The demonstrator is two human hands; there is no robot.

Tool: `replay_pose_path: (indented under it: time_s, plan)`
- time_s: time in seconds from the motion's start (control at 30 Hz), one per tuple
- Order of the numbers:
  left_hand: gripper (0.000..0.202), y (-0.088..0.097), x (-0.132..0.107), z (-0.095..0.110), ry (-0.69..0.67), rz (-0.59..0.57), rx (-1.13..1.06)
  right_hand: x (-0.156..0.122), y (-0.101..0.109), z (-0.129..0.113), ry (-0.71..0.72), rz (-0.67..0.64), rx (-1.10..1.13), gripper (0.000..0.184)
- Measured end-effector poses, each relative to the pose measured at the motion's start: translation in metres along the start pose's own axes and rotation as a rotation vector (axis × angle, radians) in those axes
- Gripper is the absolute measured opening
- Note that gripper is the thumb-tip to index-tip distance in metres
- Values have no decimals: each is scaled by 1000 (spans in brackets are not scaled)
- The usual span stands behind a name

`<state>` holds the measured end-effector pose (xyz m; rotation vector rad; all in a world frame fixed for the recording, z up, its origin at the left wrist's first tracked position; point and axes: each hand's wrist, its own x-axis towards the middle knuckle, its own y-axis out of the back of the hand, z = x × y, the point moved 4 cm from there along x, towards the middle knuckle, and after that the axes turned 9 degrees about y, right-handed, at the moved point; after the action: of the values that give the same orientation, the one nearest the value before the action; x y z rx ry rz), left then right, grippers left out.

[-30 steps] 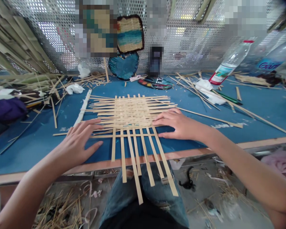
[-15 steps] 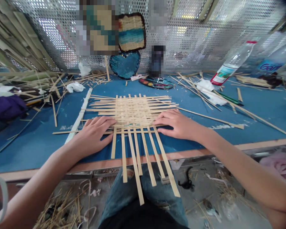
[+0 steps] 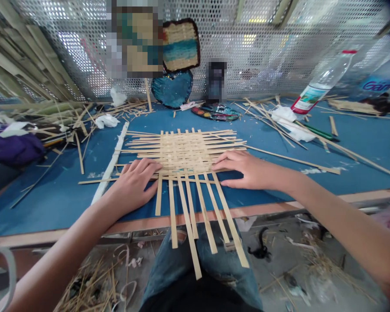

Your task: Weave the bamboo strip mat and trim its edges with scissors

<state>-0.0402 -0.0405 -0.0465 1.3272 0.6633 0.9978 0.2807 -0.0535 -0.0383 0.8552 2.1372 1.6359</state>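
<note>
A half-woven mat of flat bamboo strips [image 3: 185,151] lies on the blue table [image 3: 52,199]. Several long strips [image 3: 195,216] stick out of it over the table's near edge, above my knees. My left hand [image 3: 134,184] lies flat, fingers stretched out, on the mat's near left corner. My right hand [image 3: 247,169] rests flat on the near right corner, fingers pointing left along the lowest cross strip. Neither hand holds anything.
Loose bamboo strips and scraps litter the table on both sides. A white stick [image 3: 112,162] lies left of the mat. A paint palette [image 3: 216,113], woven samples [image 3: 181,45] and a plastic bottle [image 3: 321,84] stand toward the perforated back wall. Purple cloth [image 3: 11,147] lies far left.
My left hand slid right from the bare table onto the mat's near left corner. My right hand stayed on the right corner.
</note>
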Motion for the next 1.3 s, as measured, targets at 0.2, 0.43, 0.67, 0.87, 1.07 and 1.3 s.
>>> replay_pose_path:
  time_s: [0.2,0.43,0.67,0.87,1.07,1.3]
  plan:
    - [39,14,4,-20,-62,-131,-235,3,0,-7,41,16,-109,39]
    - [25,12,17,28,-224,-99,-42,1,-3,-12,163,65,-297,32]
    - [23,6,26,35,-265,-78,17,1,-8,-13,187,109,-425,28]
    - [16,2,25,43,-215,-8,139,4,-3,-14,188,115,-387,26]
    - [22,10,25,46,-317,-2,168,10,-4,-20,216,80,-534,26]
    - [18,7,33,50,-322,6,224,11,-8,-22,179,128,-572,23]
